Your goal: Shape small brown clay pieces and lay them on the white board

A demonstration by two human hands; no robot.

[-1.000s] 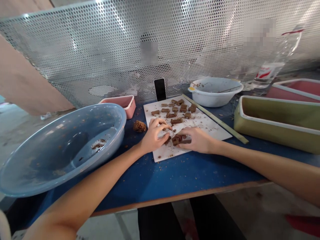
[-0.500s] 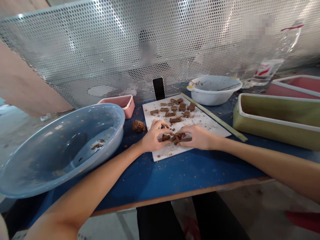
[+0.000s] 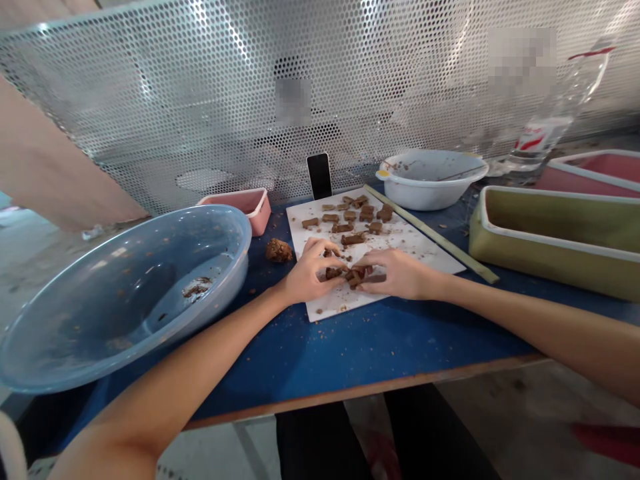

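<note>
A: Right hand (image 3: pixel 400 275), state of grip?

B: Fingers and thumb bent round a brown lump (image 3: pixel 355 277), pinching it from the right

A: Left hand (image 3: pixel 306 275)?

B: Curled, fingertips and thumb at the lump's left side. Grasping or only touching, cannot tell. A dark bit (image 3: pixel 332 273) sits in the hollow between finger and thumb

A: So the lump lies where?

B: Between both hands, over the near part of the white board (image 3: pixel 320 311). Whether it rests there is hidden

A: Beyond the grip?

B: Blocky brown pieces (image 3: pixel 354 239) in loose rows on the board. Past them, a phone (image 3: pixel 319 176), upright before the mesh (image 3: pixel 200 100)

A: Left of it?

B: Rough clod (image 3: pixel 279 251) on the blue table (image 3: pixel 350 360), off the board. Farther left, a blue tub (image 3: pixel 100 280)

A: Right?

B: Stick (image 3: pixel 435 237) slanting along the board's edge, then a green trough (image 3: pixel 550 263). White basin (image 3: pixel 425 195) beyond, also rightward

A: Nearer the body?

B: Crumbs scattered over the table
</note>
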